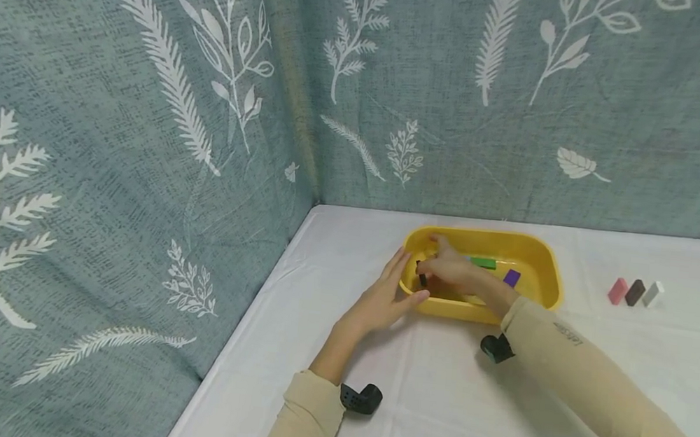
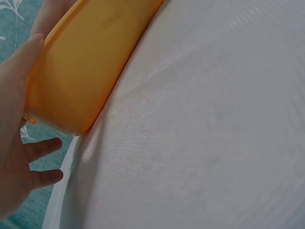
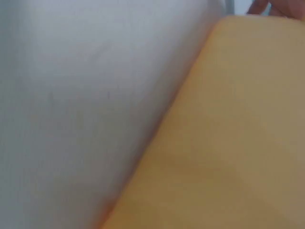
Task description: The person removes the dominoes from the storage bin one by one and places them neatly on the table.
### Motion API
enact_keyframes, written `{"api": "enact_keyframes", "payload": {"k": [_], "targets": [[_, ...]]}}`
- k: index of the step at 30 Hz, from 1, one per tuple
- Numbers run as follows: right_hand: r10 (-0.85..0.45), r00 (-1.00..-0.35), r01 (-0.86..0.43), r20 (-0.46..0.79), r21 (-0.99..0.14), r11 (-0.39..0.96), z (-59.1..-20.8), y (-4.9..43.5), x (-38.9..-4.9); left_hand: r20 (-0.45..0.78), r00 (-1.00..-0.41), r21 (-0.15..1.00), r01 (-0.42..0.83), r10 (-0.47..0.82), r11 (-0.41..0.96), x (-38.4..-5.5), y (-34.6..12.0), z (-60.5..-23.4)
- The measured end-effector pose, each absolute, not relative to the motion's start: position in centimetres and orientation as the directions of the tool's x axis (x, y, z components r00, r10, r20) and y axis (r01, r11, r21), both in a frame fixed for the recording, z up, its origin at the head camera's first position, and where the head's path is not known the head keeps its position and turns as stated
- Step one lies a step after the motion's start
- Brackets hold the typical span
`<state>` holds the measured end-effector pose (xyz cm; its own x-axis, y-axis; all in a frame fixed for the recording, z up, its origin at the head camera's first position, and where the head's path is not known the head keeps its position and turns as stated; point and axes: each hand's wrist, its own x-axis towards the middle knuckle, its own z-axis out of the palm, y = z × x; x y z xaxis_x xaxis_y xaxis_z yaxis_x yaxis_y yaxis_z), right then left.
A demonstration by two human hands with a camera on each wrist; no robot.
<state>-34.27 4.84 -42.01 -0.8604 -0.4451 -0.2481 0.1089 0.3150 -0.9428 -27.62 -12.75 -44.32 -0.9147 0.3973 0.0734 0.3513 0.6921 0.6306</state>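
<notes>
A yellow plastic tub [image 1: 480, 313] stands on the white-covered table. My left hand [image 1: 382, 299] is at its left end, thumb by the near rim and fingers along the outer side. In the left wrist view the left thumb [image 2: 29, 55] lies at the tub's rim [image 2: 59, 24], while two other fingers stick out straight below. My right hand [image 1: 451, 266] reaches down inside the tub's left part, its fingertips at a small black block [image 1: 423, 273]; I cannot tell whether they grip it. A green block [image 1: 483, 263] and a purple block [image 1: 511, 278] lie farther right in the tub.
Right of the tub, a pink block [image 1: 618, 291], a dark brown block [image 1: 635, 292] and a white block [image 1: 653, 294] form a row on the table. A patterned green-grey curtain [image 1: 438, 93] hangs behind and to the left. Each wrist wears a black camera [image 1: 361, 398].
</notes>
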Motion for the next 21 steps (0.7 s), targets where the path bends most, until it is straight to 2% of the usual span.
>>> {"api": "enact_keyframes", "payload": {"k": [10,18,21], "targets": [[-0.492,-0.852,0.105,-0.179,-0.979,0.176,-39.8,8.7,-34.2,0.067,-0.914,0.636,0.348,0.4,0.689,-27.5,-12.9,-44.3],[-0.391,-0.901,0.178,-0.187,-0.982,0.06,-37.5,12.4,-34.5,0.07,-0.916,0.633,0.346,0.394,0.692,-27.5,-12.8,-44.3],[-0.356,-0.917,0.165,-0.18,-0.984,0.073,-36.8,14.0,-34.6,0.074,-0.918,0.633,0.344,0.389,0.693,-27.4,-12.8,-44.2]]}}
